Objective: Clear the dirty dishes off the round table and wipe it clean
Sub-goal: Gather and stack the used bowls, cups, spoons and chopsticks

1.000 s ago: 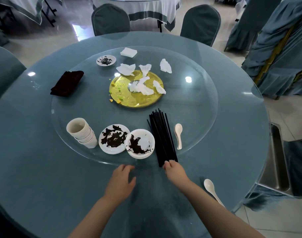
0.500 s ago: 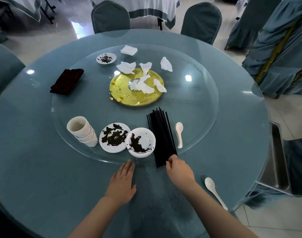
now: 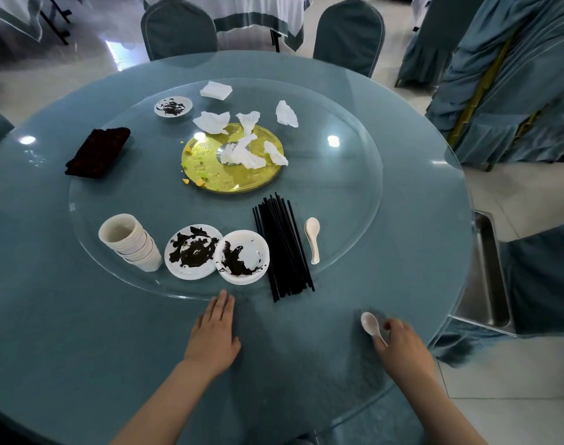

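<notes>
The round table [image 3: 65,332] carries a glass turntable [image 3: 345,200]. On it stand a stack of white cups [image 3: 128,240], two sauce-smeared white plates [image 3: 192,252] [image 3: 243,256], a bundle of black chopsticks [image 3: 282,245], a white spoon [image 3: 313,237], a gold plate [image 3: 210,168] with crumpled napkins [image 3: 242,154], a small dirty dish [image 3: 173,106] and a dark red cloth [image 3: 97,152]. My left hand [image 3: 215,335] lies flat on the table near the turntable's rim. My right hand [image 3: 401,343] pinches the handle of a second white spoon [image 3: 370,324] at the table's near right.
A steel tub [image 3: 483,284] sits just past the table's right edge. Two covered chairs [image 3: 178,27] [image 3: 349,30] stand at the far side, and draped chairs [image 3: 515,91] crowd the right. Another table with a white cloth is beyond.
My right hand left the chopstick ends and moved right to take hold of the loose spoon. My left hand stayed flat near the turntable's rim.
</notes>
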`<state>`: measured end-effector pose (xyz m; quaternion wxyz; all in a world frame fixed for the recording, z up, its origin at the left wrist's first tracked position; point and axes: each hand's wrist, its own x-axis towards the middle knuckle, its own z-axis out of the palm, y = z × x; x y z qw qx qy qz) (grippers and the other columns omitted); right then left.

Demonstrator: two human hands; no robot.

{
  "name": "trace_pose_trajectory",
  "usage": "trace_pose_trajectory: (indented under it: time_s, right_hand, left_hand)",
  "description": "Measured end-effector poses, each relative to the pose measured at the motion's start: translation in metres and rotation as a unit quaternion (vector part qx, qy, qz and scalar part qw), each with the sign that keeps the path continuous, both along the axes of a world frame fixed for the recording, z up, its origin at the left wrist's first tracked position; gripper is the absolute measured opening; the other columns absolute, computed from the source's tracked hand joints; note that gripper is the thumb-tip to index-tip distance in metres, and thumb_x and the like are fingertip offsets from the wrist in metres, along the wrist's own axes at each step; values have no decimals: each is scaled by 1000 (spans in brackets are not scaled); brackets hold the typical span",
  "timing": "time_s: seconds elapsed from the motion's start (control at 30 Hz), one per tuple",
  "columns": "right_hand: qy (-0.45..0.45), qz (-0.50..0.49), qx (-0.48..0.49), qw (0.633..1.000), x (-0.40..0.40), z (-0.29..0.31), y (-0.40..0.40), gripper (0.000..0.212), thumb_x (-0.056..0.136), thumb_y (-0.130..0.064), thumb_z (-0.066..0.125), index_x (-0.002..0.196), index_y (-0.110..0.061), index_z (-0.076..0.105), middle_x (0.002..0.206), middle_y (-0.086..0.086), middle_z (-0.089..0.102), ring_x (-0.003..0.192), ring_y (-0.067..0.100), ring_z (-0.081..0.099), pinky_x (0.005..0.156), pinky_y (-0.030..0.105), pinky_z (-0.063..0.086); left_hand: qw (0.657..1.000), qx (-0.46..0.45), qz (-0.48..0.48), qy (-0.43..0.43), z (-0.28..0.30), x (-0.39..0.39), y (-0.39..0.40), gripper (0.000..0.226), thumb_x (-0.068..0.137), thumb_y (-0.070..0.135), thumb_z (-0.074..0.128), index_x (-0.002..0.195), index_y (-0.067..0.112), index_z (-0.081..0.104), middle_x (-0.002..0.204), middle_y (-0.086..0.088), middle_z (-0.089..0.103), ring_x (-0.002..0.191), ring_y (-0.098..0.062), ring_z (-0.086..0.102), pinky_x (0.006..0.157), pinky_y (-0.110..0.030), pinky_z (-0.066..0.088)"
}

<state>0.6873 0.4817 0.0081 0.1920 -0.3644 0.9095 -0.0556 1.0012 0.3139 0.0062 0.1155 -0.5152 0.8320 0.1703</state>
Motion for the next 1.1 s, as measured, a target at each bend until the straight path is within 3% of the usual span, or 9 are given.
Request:
trace_pose_trajectory:
  time_s: [0.1, 0.2, 0.37, 0.47, 0.67, 0.8, 0.97, 1.1]
  right_hand:
    - [7, 11, 49, 999, -5, -2, 13, 29, 93, -38, 54, 114, -18, 56, 117, 3, 61, 111, 24, 58, 87, 32, 44]
    - [11, 22, 73, 997, -5, -2, 18, 18, 93, -34, 51, 101, -19, 57, 108, 2, 64, 104, 22, 59, 81, 31, 46]
    - [6, 14, 75, 997, -3, 1, 17, 18, 95, -34, 50, 97, -18, 58, 104, 2, 64, 101, 22, 61, 71, 29, 41]
    - [-27, -9, 40, 999, -2, 5, 8, 19, 94, -33, 54, 85, -18, 59, 91, 3, 65, 84, 22, 59, 67, 28, 42]
    - [-102, -27, -49, 993, 2, 29, -55, 18, 89, -29, 62, 84, -12, 66, 82, 7, 68, 82, 26, 63, 71, 32, 49]
    - [-138, -24, -93, 986, 9, 47, -112, 14, 88, -27, 62, 83, -15, 62, 72, -1, 63, 67, 16, 59, 57, 27, 43]
    - [-164, -19, -99, 981, 13, 57, -167, 15, 88, -25, 60, 81, -12, 61, 67, -2, 61, 67, 14, 58, 56, 26, 44]
    - [-166, -25, -74, 983, 14, 51, -192, 17, 86, -20, 59, 82, -5, 65, 76, 10, 68, 69, 23, 60, 66, 34, 53]
  left_hand:
    - [1000, -2, 5, -1, 0, -1, 1, 84, 93, 35, 48, 155, 15, -5, 161, -2, -17, 150, -19, -9, 120, -37, 13]
    - [1000, 2, 10, -2, 0, -2, 1, 84, 93, 35, 48, 155, 15, -5, 161, -2, -17, 150, -19, -9, 120, -38, 14]
    - [1000, 3, 22, -1, 1, -3, 1, 84, 92, 35, 49, 155, 16, -3, 162, -1, -16, 150, -19, -8, 120, -38, 15]
    - [1000, 6, 24, -2, 2, -5, 1, 83, 93, 36, 49, 155, 16, -3, 162, -1, -16, 150, -19, -8, 119, -39, 14]
    - [1000, 8, 22, 3, 4, -2, 0, 83, 92, 34, 49, 155, 15, -2, 162, -1, -13, 150, -18, -7, 119, -39, 15]
    - [1000, 10, 17, 8, 4, -1, -1, 83, 93, 35, 48, 155, 16, -2, 162, -1, -13, 150, -19, -6, 119, -38, 14]
    - [1000, 8, 15, 8, 3, 0, -2, 83, 93, 35, 48, 155, 17, -4, 162, 0, -14, 150, -18, -7, 120, -38, 13]
    - [1000, 7, 8, 12, 4, 2, -3, 83, 93, 35, 48, 155, 17, -4, 162, 0, -14, 150, -17, -7, 120, -37, 11]
